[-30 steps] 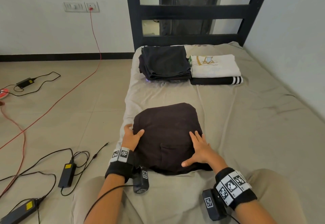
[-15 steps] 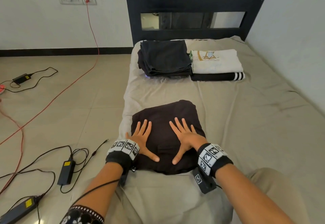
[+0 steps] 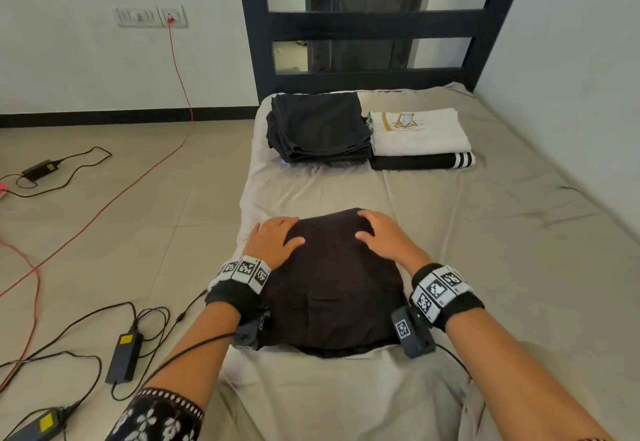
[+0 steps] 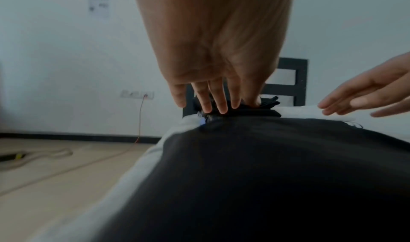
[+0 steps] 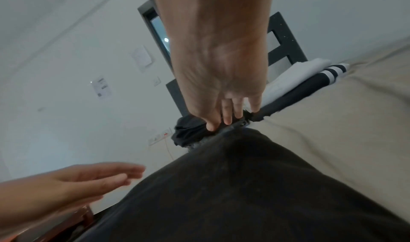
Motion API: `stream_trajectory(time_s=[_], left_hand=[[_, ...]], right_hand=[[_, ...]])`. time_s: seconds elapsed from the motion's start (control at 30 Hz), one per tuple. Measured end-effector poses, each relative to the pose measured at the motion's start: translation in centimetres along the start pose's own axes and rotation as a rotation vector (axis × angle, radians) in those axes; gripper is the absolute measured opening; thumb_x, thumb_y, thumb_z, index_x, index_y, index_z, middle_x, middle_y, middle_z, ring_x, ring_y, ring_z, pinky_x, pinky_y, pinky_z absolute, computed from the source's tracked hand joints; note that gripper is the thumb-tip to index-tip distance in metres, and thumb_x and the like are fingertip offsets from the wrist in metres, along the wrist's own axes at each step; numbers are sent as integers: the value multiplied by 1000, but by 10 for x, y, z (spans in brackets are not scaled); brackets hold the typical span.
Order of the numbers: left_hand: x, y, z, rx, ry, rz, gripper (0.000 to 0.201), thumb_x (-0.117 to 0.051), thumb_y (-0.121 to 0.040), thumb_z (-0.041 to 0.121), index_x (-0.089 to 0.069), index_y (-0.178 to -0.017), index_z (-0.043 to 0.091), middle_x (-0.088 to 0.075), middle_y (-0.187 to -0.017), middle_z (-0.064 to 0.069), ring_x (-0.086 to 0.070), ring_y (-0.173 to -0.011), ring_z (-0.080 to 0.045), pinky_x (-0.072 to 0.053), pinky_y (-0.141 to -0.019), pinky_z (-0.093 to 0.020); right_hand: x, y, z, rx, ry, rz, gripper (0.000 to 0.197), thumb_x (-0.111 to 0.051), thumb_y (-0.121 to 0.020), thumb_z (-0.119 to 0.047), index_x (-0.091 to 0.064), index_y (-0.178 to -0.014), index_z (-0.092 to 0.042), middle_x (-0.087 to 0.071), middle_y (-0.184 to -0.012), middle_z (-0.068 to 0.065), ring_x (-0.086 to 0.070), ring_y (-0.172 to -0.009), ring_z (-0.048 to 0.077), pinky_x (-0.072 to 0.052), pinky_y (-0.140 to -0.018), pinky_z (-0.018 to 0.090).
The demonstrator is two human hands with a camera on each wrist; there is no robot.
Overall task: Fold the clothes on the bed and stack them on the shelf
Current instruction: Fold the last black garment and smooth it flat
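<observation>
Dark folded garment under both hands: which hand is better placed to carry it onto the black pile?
Left, probably. The left hand rests on the dark folded garment in line with the black pile; the right hand faces the white shirt.

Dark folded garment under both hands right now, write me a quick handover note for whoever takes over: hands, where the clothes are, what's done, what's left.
Left hand: flat, fingers relaxed, resting on the far left corner of the dark folded garment; holds nothing.
Right hand: likewise flat on its far right corner.
Garment lies folded at the near end of the bed.
Done: a black folded stack and, beside it, a white folded shirt on a black striped piece, all at the far end by the dark frame.
Left: move this garment and both piles to the shelf, which is not in view.
</observation>
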State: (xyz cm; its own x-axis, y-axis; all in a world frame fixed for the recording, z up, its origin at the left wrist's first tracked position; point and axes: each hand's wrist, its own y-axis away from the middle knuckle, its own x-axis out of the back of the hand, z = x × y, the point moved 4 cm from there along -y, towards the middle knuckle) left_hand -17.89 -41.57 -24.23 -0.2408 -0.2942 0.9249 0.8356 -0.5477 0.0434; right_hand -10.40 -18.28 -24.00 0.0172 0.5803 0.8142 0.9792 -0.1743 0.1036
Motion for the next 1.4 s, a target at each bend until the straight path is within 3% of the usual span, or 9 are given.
stream_trajectory(time_s=[0.2, 0.3, 0.7, 0.8, 0.97, 1.1, 1.2, 1.3, 1.4], left_hand=[[-16, -34, -46, 337, 272, 3, 37, -44, -101, 34, -64, -115, 7, -63, -120, -14, -55, -114, -32, -41, -95, -33], [-26, -38, -72, 411, 363, -65, 34, -53, -97, 38, -68, -91, 8, -66, -97, -13, -59, -95, -29, -39, -78, -27], [-29, -21, -90, 464, 428, 119, 18, -68, -87, 14, -67, -102, 5, -65, -109, -15, -59, -106, -32, -43, -89, -30], [-8, 15, -87, 438, 385, 191, 35, -70, -87, 29, -57, -108, 6, -58, -112, -12, -56, -102, -28, -44, -90, -37], [-11, 85, -52, 560, 416, -269, 50, -71, -77, 55, -53, -98, 14, -62, -99, -3, -67, -83, -17, -55, -76, -31], [-30, 129, -21, 496, 379, -438, 90, -85, -63, 48, -35, -131, 16, -44, -129, -4, -53, -116, -23, -50, -92, -35], [-43, 148, 0, 422, 177, -317, 101, -85, -65, 38, -22, -142, 21, -33, -138, -4, -47, -123, -28, -45, -100, -41], [-36, 159, 12, 447, 60, 31, 35, -65, -84, 28, -44, -110, 21, -52, -118, -4, -59, -96, -26, -51, -82, -37], [-36, 167, 18, 485, 76, 116, 20, -59, -88, 20, -40, -92, 19, -56, -94, -4, -59, -86, -26, -50, -74, -35]], right_hand=[[7, -54, 25, -157, -104, -55, 40, -37, -104, -19, -46, -141, -7, -45, -146, 11, -40, -135, 26, -29, -110, 30], [1, -68, 42, -180, -189, -96, 26, -49, -100, -19, -66, -116, -8, -63, -118, 8, -56, -113, 23, -38, -90, 25], [8, -65, 58, -224, -225, 102, 24, -70, -87, -18, -70, -107, -4, -69, -108, 10, -63, -106, 23, -39, -85, 20], [22, -30, 56, -295, -246, 34, 44, -74, -83, -35, -60, -117, -11, -60, -114, 3, -57, -110, 21, -43, -91, 29], [14, 65, 49, -375, -90, -221, 56, -84, -65, -50, -57, -101, -17, -61, -104, 1, -61, -96, 17, -50, -88, 33], [-12, 126, 26, -266, -10, -354, 82, -91, -57, -32, -38, -119, -23, -37, -120, -2, -46, -110, 18, -46, -95, 35], [-29, 152, 18, -149, 51, -179, 74, -85, -63, -20, -35, -117, -26, -32, -119, -1, -45, -107, 21, -47, -90, 32], [-35, 166, 20, -37, 39, 167, 43, -80, -70, -13, -50, -100, -21, -43, -105, -4, -53, -90, 18, -43, -72, 25], [-42, 176, 22, 0, -10, 383, 36, -72, -65, 8, -55, -82, -19, -48, -87, -7, -50, -74, 12, -36, -62, 16]])
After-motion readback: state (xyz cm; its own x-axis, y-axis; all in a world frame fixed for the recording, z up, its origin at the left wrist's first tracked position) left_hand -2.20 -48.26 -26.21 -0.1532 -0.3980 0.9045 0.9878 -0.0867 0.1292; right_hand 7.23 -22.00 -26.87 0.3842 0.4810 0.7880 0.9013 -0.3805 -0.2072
